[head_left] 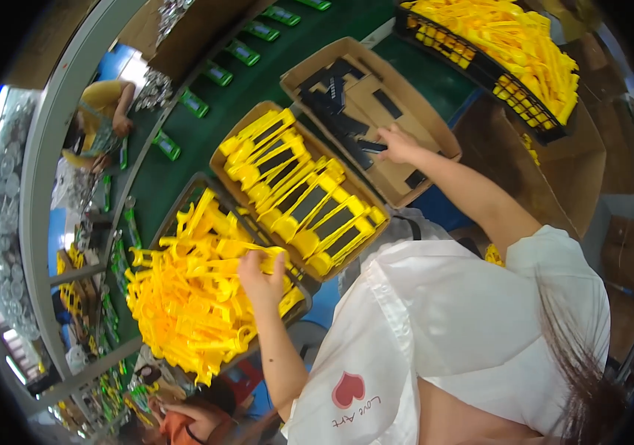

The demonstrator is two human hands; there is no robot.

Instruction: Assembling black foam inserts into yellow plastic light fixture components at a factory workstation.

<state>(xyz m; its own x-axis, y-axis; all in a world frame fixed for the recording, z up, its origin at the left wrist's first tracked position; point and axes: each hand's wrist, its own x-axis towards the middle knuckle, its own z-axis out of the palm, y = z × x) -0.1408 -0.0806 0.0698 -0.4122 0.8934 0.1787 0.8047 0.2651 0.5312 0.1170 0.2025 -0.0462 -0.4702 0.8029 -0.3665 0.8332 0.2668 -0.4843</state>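
Note:
My left hand (261,280) is at the right edge of a heap of yellow plastic parts (183,304), thumb and fingers curled about one long yellow part in the heap. Its fingertips are partly hidden. Over an open cardboard box (435,133), my right hand (400,144) pinches a small flat black piece (373,146) by its end. More black flat pieces (332,93) lie in that box, mostly at its far left end. Between my hands stands a second cardboard box (217,159), filled with rows of yellow parts fitted with black strips (317,200).
Behind the boxes runs a green conveyor belt (220,111) carrying green pieces (243,52) in a row. A black crate (506,93) heaped with yellow parts stands at the far right. People work across the belt (105,111) and at lower left (191,419). A grey metal post (35,193) rises at left.

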